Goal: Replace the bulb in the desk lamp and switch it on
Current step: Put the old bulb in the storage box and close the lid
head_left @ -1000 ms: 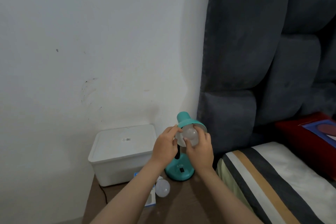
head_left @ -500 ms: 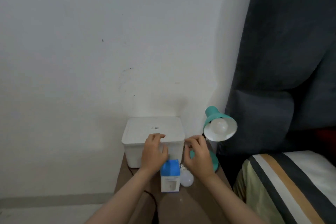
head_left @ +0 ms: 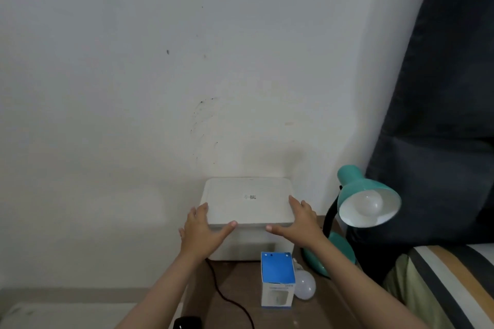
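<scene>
White storage box (head_left: 248,205) sits btwn both hands: left hand (head_left: 201,232) and right hand (head_left: 299,224) each spread wide, clamped on the lid's front corners. Teal desk lamp (head_left: 363,195) stands just right of the right hand w/ a bulb (head_left: 370,203) seated in its shade, unlit. Blue-white bulb carton (head_left: 278,279) and a loose bulb (head_left: 304,288) lie on the table below the right wrist, touching each other.
</scene>
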